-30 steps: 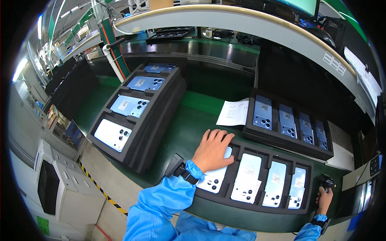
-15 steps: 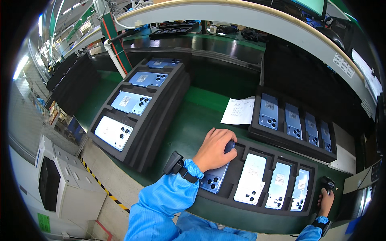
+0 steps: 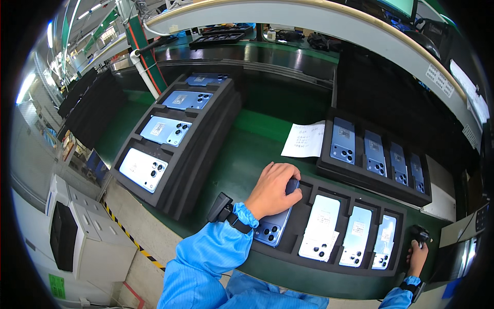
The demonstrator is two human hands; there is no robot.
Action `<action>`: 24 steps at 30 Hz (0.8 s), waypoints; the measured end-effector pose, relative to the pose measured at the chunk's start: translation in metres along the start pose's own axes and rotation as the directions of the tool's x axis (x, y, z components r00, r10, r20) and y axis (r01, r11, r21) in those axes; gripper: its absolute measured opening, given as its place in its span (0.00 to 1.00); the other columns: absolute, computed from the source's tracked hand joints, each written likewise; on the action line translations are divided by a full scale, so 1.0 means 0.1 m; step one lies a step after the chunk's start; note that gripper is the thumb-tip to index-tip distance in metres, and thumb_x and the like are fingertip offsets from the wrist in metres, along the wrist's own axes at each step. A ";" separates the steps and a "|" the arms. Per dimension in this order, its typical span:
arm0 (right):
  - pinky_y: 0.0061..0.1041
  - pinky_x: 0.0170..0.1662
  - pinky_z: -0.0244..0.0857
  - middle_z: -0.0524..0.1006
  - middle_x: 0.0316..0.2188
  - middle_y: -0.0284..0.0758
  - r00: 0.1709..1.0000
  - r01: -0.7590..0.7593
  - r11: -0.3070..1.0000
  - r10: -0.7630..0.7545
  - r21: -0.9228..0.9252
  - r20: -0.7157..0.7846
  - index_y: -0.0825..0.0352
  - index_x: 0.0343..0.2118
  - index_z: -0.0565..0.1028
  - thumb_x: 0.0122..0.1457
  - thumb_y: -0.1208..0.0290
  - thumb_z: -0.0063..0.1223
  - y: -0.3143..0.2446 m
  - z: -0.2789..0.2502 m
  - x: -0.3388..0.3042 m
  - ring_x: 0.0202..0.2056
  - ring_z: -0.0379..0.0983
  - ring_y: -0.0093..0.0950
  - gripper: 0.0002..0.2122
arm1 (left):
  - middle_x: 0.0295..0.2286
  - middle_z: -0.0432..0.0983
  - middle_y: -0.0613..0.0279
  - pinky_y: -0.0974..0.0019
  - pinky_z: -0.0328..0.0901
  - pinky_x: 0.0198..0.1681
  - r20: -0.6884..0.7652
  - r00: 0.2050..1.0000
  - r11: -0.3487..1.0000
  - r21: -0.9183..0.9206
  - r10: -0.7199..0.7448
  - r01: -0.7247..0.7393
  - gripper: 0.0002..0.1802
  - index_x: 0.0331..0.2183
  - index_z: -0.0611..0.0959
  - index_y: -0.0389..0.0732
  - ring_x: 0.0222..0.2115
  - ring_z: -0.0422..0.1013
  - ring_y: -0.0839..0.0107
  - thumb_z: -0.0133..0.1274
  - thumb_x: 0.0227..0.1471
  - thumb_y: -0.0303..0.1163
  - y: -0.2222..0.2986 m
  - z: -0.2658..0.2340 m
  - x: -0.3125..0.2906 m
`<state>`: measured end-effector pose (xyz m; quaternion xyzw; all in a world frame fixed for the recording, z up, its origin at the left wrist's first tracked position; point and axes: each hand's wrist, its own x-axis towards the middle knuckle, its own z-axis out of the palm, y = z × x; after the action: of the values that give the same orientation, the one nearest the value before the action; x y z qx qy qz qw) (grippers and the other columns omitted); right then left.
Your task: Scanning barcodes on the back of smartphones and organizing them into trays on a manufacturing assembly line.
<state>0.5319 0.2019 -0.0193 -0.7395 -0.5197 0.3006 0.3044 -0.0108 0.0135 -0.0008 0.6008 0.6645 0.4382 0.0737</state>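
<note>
My left hand (image 3: 272,191) is wrapped over the upper end of a blue smartphone (image 3: 274,229), its thumb along the right edge. The phone lies back up in the leftmost slot of a black foam tray (image 3: 293,238); part of it is hidden under my palm. Three paler phones fill the other slots, among them a white-looking phone (image 3: 320,226) beside my left hand. At the far right, my right hand (image 3: 417,257) is closed around the handle of what looks like a black handheld scanner (image 3: 420,234).
Stacked foam trays (image 3: 190,149) with several blue phones stand at the left. Behind the front tray, another foam tray (image 3: 329,167) holds more phones, with a handwritten paper sheet (image 3: 303,140) beside it. A pale shelf edge (image 3: 288,15) crosses above the green bench (image 3: 252,139).
Hardly anything differs. The view has shifted slightly, and my left hand stays on the blue smartphone while my right hand keeps hold of the scanner.
</note>
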 end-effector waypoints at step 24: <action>0.21 0.16 0.57 0.70 0.19 0.28 0.999 0.034 0.999 -0.033 0.012 -0.002 0.64 0.39 0.73 0.61 0.65 0.58 0.00 0.00 0.02 0.15 0.65 0.19 0.09 | 0.37 0.78 0.57 0.53 0.62 0.54 -0.064 0.996 0.997 0.050 0.069 -0.066 0.15 0.36 0.78 0.40 0.44 0.72 0.53 0.60 0.44 0.32 -0.03 -0.02 0.04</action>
<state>0.5326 0.2040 -0.0200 -0.7291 -0.5299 0.2980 0.3144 -0.0157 0.0161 0.0002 0.6096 0.6564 0.4439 0.0225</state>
